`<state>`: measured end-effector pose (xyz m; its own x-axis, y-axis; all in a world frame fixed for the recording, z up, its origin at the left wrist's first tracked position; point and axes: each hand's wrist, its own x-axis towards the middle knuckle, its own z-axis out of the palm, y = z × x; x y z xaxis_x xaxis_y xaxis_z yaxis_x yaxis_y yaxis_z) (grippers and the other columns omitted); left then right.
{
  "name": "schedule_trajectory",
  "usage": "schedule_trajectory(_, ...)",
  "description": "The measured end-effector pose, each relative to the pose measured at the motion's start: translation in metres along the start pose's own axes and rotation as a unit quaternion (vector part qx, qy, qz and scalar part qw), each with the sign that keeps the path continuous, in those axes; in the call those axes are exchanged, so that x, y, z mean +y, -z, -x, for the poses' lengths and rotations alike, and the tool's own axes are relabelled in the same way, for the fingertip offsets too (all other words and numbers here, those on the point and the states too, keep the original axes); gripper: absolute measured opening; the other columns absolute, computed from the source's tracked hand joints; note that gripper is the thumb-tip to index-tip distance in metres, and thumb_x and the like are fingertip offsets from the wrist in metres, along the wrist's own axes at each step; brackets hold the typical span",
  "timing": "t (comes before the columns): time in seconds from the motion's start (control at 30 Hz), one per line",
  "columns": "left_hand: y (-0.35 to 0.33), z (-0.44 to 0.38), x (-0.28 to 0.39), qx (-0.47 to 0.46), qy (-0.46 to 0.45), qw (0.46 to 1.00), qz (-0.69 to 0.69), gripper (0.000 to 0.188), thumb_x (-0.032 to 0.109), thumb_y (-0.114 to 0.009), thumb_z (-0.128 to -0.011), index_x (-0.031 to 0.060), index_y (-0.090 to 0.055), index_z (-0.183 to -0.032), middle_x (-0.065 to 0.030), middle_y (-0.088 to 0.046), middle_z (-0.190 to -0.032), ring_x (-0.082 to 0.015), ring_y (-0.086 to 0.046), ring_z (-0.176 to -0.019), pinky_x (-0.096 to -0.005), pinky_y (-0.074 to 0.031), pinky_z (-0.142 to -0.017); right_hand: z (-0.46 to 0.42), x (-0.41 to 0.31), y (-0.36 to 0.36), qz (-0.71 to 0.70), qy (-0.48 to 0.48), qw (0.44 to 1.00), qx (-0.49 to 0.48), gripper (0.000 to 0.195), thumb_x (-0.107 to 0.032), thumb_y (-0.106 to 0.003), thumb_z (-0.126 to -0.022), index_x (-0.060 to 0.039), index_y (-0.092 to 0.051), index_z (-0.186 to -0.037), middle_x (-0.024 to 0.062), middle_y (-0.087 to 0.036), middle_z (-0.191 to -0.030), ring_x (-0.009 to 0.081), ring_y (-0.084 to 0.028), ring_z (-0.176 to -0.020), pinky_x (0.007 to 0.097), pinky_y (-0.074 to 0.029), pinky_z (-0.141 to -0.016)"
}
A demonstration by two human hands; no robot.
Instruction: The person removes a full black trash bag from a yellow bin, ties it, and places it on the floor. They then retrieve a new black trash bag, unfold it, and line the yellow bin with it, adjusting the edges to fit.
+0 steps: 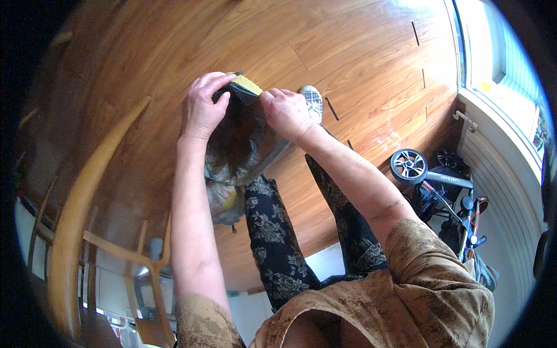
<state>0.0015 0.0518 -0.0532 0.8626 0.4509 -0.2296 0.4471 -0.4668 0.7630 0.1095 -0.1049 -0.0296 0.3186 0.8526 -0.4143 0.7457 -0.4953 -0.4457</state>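
A dark, glossy plastic bag (239,126) hangs before me, between my forearms and in front of my legs. Along its far upper edge runs a yellow strip (246,84). My left hand (205,102) pinches the left end of that edge between bent fingers and thumb. At the other end, my right hand (287,109) is closed around the rim. Lower down, crinkled clear plastic (224,195) shows some yellow and red; whether it belongs to the same bag I cannot tell. The fingertips of my right hand are hidden.
Wood-plank floor (270,39) spreads around my feet. One checked shoe (311,102) shows past my right hand. A folded stroller (452,187) stands at the right by a radiator (500,174) under the window. Curved wooden furniture (82,209) rises close on the left.
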Motion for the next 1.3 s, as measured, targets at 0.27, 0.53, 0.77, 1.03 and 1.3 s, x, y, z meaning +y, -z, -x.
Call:
schedule_trajectory(0.27,0.000,-0.009,0.004,-0.030,0.003,0.999,-0.015,0.019,0.004,-0.062,-0.068,0.0084,-0.065,-0.086,-0.0071,-0.061,-0.089,-0.0234,-0.056,-0.086,-0.0315,-0.045,-0.078,-0.001,0.013,-0.005,-0.096,-0.006,0.991,0.092,0.011,-0.016,-0.057,-0.071,-0.0088,-0.052,-0.077,0.0078,-0.054,-0.075,0.0249,-0.056,-0.075,0.0374,-0.046,-0.062)
schedule_trajectory(0.53,-0.002,-0.007,-0.004,0.034,-0.040,0.994,-0.091,0.013,0.003,-0.062,-0.069,0.0074,-0.065,-0.080,-0.0071,-0.063,-0.083,-0.0218,-0.059,-0.081,-0.0299,-0.047,-0.073,0.001,-0.007,-0.008,-0.026,0.034,0.991,0.128,0.013,-0.023,-0.060,-0.068,-0.0134,-0.054,-0.074,0.0034,-0.048,-0.075,0.0204,-0.052,-0.077,0.0350,-0.043,-0.061)
schedule_trajectory(0.77,-0.009,0.000,-0.012,0.098,-0.052,0.993,-0.050,0.013,0.001,-0.062,-0.069,0.0057,-0.064,-0.080,-0.0074,-0.063,-0.086,-0.0213,-0.059,-0.084,-0.0294,-0.047,-0.074,-0.006,-0.012,-0.015,0.008,0.035,0.996,0.086,0.009,-0.017,-0.052,-0.070,-0.0097,-0.053,-0.075,0.0049,-0.050,-0.077,0.0207,-0.053,-0.080,0.0328,-0.045,-0.066)
schedule_trajectory(1.03,-0.019,0.002,-0.016,0.087,-0.031,0.995,-0.022,0.021,-0.003,-0.056,-0.070,0.0073,-0.064,-0.086,-0.0076,-0.062,-0.088,-0.0228,-0.058,-0.085,-0.0305,-0.046,-0.077,0.004,-0.014,-0.011,-0.038,0.035,0.996,0.066,0.011,-0.012,-0.051,-0.070,-0.0043,-0.049,-0.077,0.0099,-0.051,-0.077,0.0250,-0.055,-0.079,0.0351,-0.047,-0.061)
schedule_trajectory(1.3,-0.024,0.004,-0.019,0.112,-0.049,0.991,-0.051,0.018,-0.002,-0.057,-0.070,0.0073,-0.064,-0.084,-0.0070,-0.062,-0.085,-0.0228,-0.058,-0.081,-0.0313,-0.046,-0.073,0.007,-0.008,-0.002,-0.121,0.015,0.990,0.065,0.015,-0.009,-0.052,-0.071,-0.0031,-0.044,-0.082,0.0145,-0.051,-0.077,0.0310,-0.056,-0.068,0.0391,-0.047,-0.057)
